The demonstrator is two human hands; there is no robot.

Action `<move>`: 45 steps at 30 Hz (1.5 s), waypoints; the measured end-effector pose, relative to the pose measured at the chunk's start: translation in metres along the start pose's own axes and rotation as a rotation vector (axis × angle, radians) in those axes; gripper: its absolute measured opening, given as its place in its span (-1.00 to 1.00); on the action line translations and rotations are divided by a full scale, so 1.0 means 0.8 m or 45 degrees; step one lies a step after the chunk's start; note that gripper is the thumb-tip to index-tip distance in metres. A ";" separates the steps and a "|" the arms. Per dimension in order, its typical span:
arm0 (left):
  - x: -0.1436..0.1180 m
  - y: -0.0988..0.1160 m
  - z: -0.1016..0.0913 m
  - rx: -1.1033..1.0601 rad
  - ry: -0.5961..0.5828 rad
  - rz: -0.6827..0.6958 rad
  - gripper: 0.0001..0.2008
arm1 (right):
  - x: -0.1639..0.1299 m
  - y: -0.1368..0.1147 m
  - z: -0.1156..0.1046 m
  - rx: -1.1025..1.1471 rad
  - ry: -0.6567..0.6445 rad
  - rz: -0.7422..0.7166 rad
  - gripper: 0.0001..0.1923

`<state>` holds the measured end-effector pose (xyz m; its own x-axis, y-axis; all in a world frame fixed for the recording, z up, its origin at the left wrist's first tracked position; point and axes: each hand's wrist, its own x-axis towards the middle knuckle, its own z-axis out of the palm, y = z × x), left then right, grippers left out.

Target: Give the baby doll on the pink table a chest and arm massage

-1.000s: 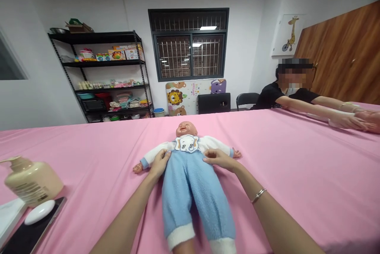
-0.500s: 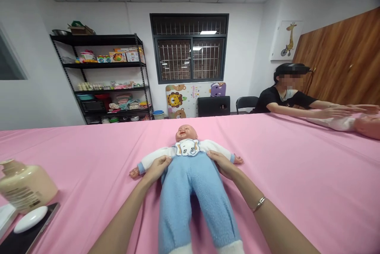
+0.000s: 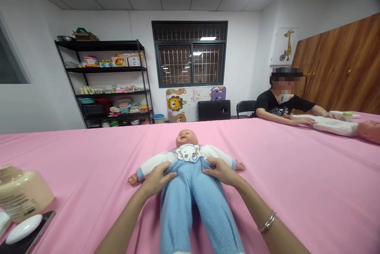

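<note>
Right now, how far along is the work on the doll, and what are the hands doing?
Done: the doll lies face up on the pink sheet, fully dressed in its blue suit. In hand: the left hand and right hand rest flat on the sides of its belly. Left: the beige pump bottle stands untouched at the left edge, and the suit remains on.

flat on the table, at its middle: the doll, head away. left hand and right hand on either side of the doll's waist. far left of the doll, a bottle; far right, a co-worker; behind, shelves.
</note>
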<state>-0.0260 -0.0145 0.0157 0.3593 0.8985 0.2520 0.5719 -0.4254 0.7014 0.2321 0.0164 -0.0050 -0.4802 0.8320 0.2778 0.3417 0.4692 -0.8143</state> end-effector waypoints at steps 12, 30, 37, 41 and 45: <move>-0.002 -0.007 -0.001 -0.038 -0.061 -0.037 -0.76 | 0.004 0.009 0.008 0.020 0.002 0.104 -0.79; 0.005 -0.035 0.003 -0.284 -0.100 -0.144 -0.57 | 0.009 0.023 0.009 0.174 0.091 0.050 -0.70; 0.004 -0.047 0.009 -0.605 0.005 -0.332 -0.58 | 0.006 0.014 0.013 0.294 0.096 0.088 -0.72; 0.013 -0.054 0.012 -0.848 0.299 -0.385 -0.58 | 0.005 0.023 0.008 0.840 -0.036 0.232 -0.65; 0.018 -0.067 0.007 -0.873 0.466 -0.386 -0.64 | 0.005 0.044 -0.002 1.124 0.176 0.341 -0.65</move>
<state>-0.0470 0.0203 -0.0221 -0.0678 0.9922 0.1046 -0.0134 -0.1057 0.9943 0.2439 0.0365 -0.0319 -0.3543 0.9344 0.0365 -0.3376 -0.0915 -0.9368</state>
